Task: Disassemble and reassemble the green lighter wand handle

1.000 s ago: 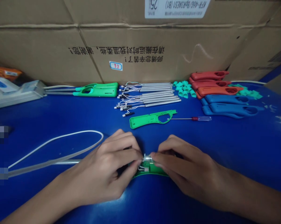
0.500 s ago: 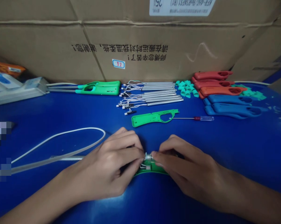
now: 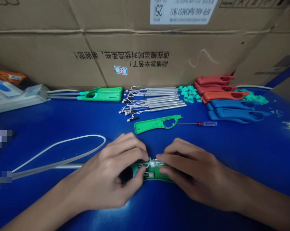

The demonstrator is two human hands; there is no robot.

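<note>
A green lighter handle half (image 3: 162, 175) lies open side up on the table between my hands, partly covered by them. In it sits a clear plastic cylinder (image 3: 154, 163) with a pale end piece. My right hand (image 3: 195, 170) is closed, fingertips on the cylinder's right end. My left hand (image 3: 116, 170) curls over the handle half's left part, its thumb by thin white wires and a small connector (image 3: 149, 175). A metal tube (image 3: 69, 166) juts out left from behind my left hand. Beyond my hands lies another green half (image 3: 151, 125), with a screwdriver (image 3: 206, 124) whose tip reaches its loop.
Silver rods with wires (image 3: 162, 101) lie in a row behind. Teal caps (image 3: 189, 93), red handles (image 3: 215, 88) and blue handles (image 3: 238, 113) are at back right. Green lighters (image 3: 106, 94) and a power strip (image 3: 19, 99) sit left, near a looped white cable (image 3: 87, 136). A cardboard box (image 3: 135, 41) stands behind.
My left thumb and index finger have parted, showing more wire and teal plastic. My right fingertips have shifted slightly, so more of the clear cylinder shows. The view has tilted slightly up.
</note>
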